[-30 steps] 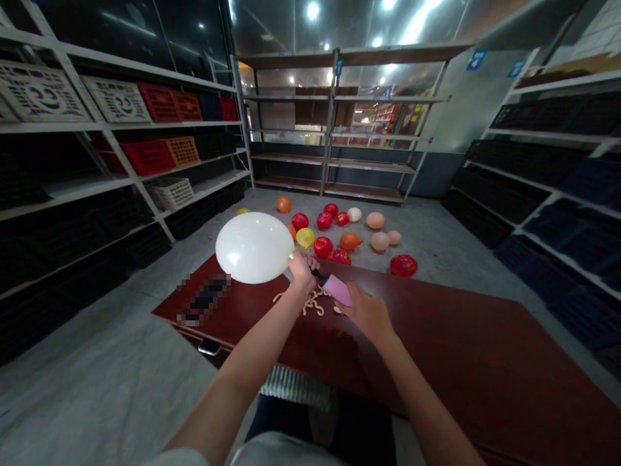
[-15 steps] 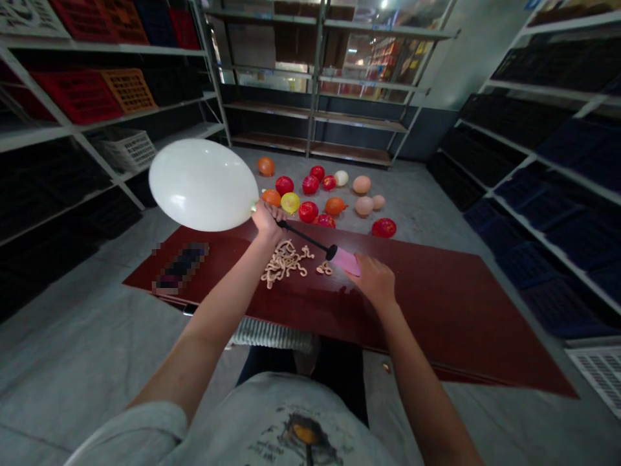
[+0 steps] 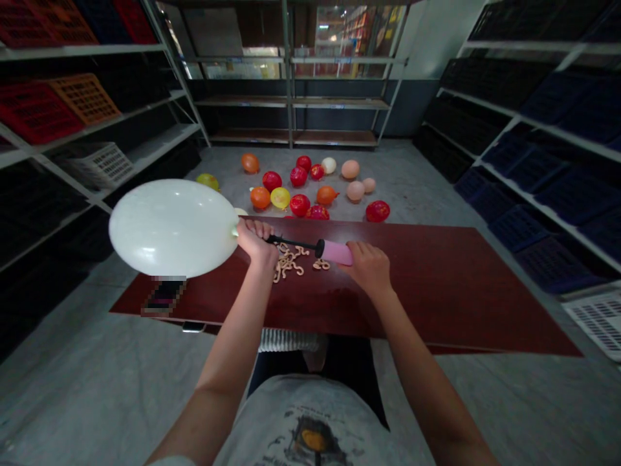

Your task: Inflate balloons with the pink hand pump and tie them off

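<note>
A large white balloon stretches out to the left, above the table's far left part. My left hand is closed around its neck and the black end of a hand pump. From that hand a black rod runs right to the pump's pink barrel. Around the barrel's right end my right hand is wrapped. Below the rod, beige curly strips, perhaps uninflated balloons, lie in a loose heap on the dark red table. The nozzle inside the balloon's neck is hidden by my left fingers.
A pixelated dark object lies at the table's left end. Beyond the table, red balloons, orange, yellow and peach ones rest on the floor. Shelves with crates line the left side, dark crates the right. Metal shelving stands behind.
The balloon and my left hand have come lower, and the pump now lies nearly level instead of slanting. The balloon looks slightly bigger. The view has shifted a little to the right.
</note>
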The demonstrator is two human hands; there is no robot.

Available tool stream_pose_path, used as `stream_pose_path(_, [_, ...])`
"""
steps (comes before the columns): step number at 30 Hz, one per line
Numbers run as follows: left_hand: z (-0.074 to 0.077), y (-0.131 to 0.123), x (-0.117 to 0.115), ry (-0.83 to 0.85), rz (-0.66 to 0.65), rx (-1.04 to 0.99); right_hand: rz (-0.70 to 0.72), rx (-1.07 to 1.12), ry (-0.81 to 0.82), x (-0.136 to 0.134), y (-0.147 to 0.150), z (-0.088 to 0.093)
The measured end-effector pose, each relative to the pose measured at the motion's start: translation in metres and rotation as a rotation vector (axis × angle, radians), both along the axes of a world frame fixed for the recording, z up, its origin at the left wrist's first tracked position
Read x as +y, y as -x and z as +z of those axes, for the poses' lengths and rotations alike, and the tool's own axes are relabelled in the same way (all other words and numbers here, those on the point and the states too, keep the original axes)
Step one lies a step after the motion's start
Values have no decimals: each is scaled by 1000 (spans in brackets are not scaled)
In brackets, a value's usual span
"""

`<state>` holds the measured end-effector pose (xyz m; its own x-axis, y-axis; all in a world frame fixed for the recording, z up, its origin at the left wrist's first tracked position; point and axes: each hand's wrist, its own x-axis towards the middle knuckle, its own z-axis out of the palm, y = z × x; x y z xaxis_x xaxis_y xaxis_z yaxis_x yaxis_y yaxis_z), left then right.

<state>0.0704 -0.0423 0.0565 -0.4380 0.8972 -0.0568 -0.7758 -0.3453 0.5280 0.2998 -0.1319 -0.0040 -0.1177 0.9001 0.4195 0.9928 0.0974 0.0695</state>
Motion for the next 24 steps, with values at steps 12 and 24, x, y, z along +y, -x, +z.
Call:
stream_pose_path(12, [-24,-43,-23,28,-107,53,52,80,-37,-8,40,-22])
stream_pose_path(24, [4,1,5,-8,-115,63,31,-17,-62,-13,-13,-26])
